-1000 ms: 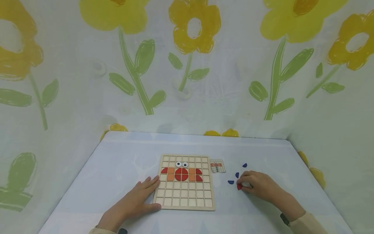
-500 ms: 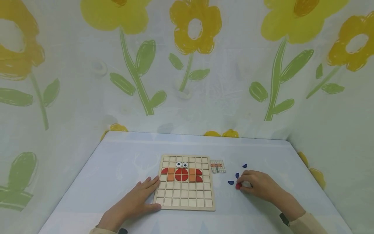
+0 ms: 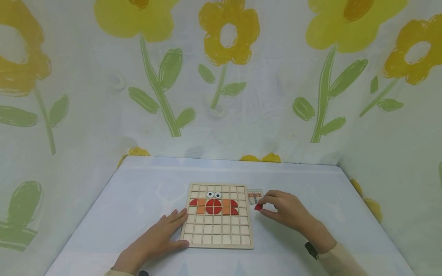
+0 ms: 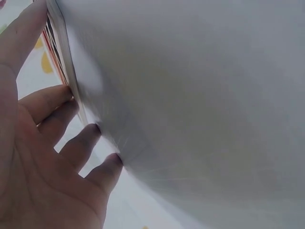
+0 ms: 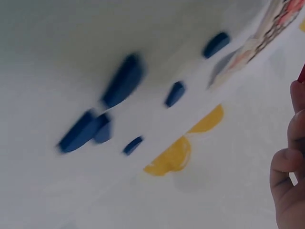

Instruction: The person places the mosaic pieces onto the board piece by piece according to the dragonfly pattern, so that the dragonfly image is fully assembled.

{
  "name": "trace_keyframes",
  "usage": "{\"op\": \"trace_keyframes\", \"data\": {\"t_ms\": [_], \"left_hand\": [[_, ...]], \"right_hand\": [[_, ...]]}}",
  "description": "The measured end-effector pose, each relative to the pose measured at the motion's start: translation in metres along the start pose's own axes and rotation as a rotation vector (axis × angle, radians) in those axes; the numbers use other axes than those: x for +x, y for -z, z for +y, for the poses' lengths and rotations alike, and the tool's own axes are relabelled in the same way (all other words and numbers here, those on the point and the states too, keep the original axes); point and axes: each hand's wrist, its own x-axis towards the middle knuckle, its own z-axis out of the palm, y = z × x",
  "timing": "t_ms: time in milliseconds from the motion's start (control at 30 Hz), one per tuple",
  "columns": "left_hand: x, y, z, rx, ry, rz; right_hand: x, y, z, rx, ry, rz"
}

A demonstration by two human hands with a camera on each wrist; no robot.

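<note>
My right hand pinches a red rounded puzzle piece between thumb and fingertips, just right of the wooden grid board. On the board sit two eye pieces, red rounded pieces and orange squares. My left hand rests with fairly straight fingers against the board's left edge. In the left wrist view, the fingertips touch the table surface and the board's edge. The right wrist view shows only a sliver of the red piece at its right border.
A small pattern card lies right of the board, partly behind my right hand. Several dark blue rounded pieces lie on the table, hidden by the hand and arm in the head view. Flower-printed walls enclose the table's back and sides.
My right hand has lifted the red piece from beside the blue pieces and carried it left toward the board and card. The left hand has stayed at the board's edge.
</note>
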Motion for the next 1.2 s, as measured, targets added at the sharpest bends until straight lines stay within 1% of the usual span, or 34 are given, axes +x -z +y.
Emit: {"op": "trace_keyframes", "data": {"t_ms": [133,300,467,633,700,800,867,933,1200], "left_hand": [[-0.001,0.001,0.0,-0.021,-0.014,0.005],[-0.001,0.001,0.0,-0.027,-0.03,0.011],[0.0,0.0,0.0,-0.026,-0.022,0.013],[0.0,-0.001,-0.002,-0.029,-0.018,0.023],[0.0,-0.001,-0.002,-0.031,-0.025,0.026],[0.0,0.0,-0.003,-0.03,-0.03,0.023],[0.0,0.0,-0.003,-0.027,-0.037,0.023],[0.0,0.001,-0.003,-0.024,-0.042,0.024],[0.0,0.001,-0.005,-0.024,-0.071,0.021]], "right_hand": [[0.018,-0.003,-0.015,0.028,0.052,0.044],[0.038,-0.007,-0.034,0.055,0.109,0.07],[0.059,-0.014,-0.051,0.063,0.14,0.059],[0.078,-0.022,-0.069,0.103,0.189,0.071],[0.086,-0.026,-0.076,0.111,0.195,0.065],[0.097,-0.033,-0.087,0.134,0.177,0.023],[0.104,-0.039,-0.093,0.147,0.151,-0.016],[0.111,-0.045,-0.099,0.149,0.142,-0.054],[0.132,-0.069,-0.113,0.138,0.155,-0.179]]}}
